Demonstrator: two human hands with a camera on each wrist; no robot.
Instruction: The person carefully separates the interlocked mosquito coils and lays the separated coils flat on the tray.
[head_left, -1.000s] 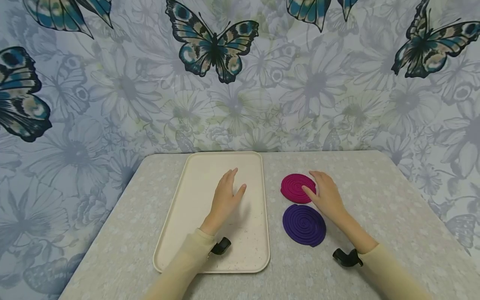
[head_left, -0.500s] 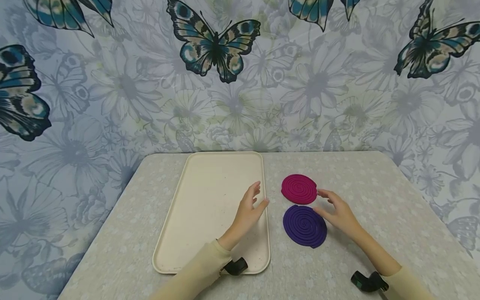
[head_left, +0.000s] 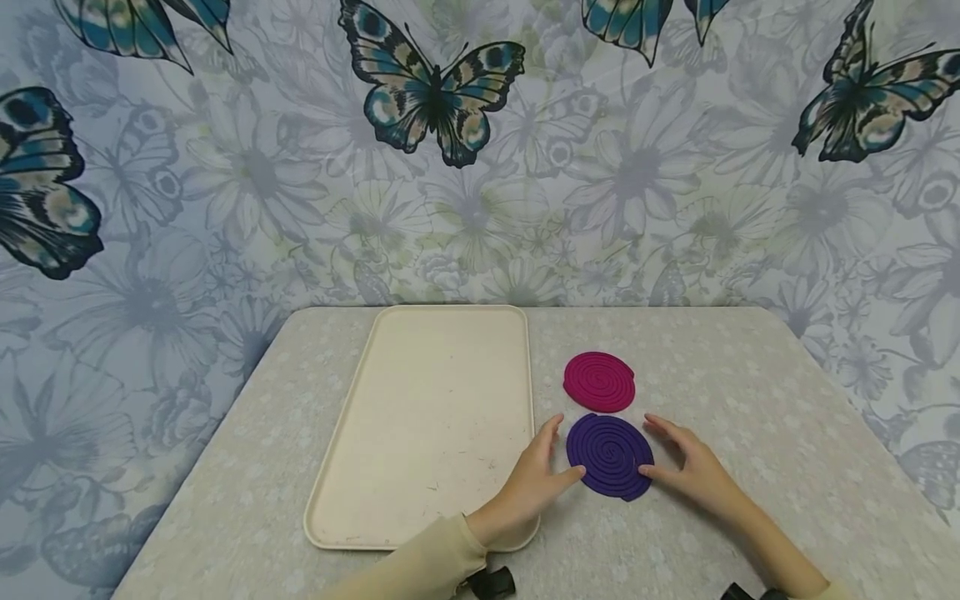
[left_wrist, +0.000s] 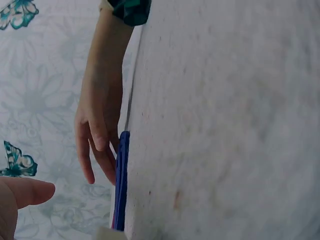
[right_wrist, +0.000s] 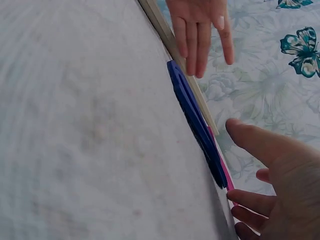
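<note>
A flat purple-blue disc [head_left: 611,457], wound in a spiral like a coiled cord, lies on the table between both hands in the head view. The left hand [head_left: 528,483] is at its left side, thumb tip right at the rim and fingers loosely extended. At the opposite side the right hand [head_left: 693,471] spreads thumb and fingers, its thumb tip at the right rim. Edge-on in the right wrist view, the blue disc [right_wrist: 197,127] appears thin and lies between the left hand [right_wrist: 197,30] and the right hand [right_wrist: 295,185]. Neither hand grips it.
Just behind the blue disc lies a smaller magenta spiral disc [head_left: 598,382]. A cream rectangular tray [head_left: 420,400] with low rims sits to the left, partly under the left forearm. The grey patterned table [head_left: 780,400] ends at a butterfly-print backdrop [head_left: 480,225].
The left hand has moved right from over the tray to the blue disc's left side. The right hand has drawn back from the magenta disc to the blue disc's right side.
</note>
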